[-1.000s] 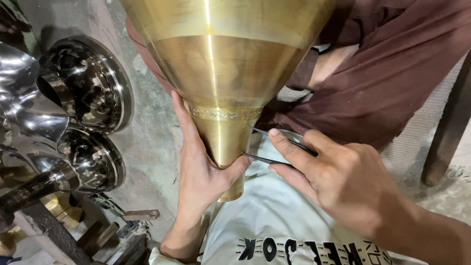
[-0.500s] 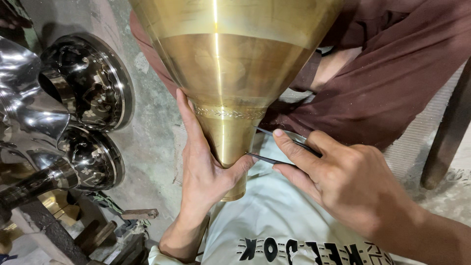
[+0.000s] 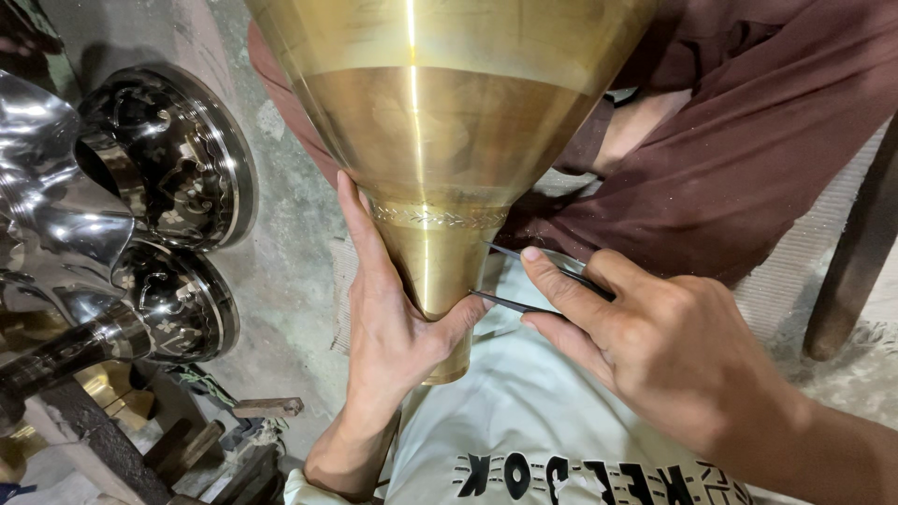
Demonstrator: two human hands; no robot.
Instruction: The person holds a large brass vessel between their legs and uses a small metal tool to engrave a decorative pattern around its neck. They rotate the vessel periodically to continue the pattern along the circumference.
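A large brass cone-shaped vessel (image 3: 440, 122) fills the top middle, its narrow neck pointing down toward me, with an engraved band around the neck. My left hand (image 3: 393, 327) wraps around that neck from the left. My right hand (image 3: 655, 346) holds a thin dark metal compass-like tool (image 3: 524, 281), its two pointed legs touching the right side of the neck just below the band. My lap in dark red cloth and a white shirt lie underneath.
Shiny engraved silver-coloured metal vessels (image 3: 140, 187) stand at the left on the concrete floor (image 3: 290, 262). Small wooden and metal pieces (image 3: 234, 421) lie at the lower left. A dark wooden leg (image 3: 861, 252) stands at the right edge.
The brass vessel and both hands have shifted slightly; the tool's points stay against the neck. Nothing was let go.
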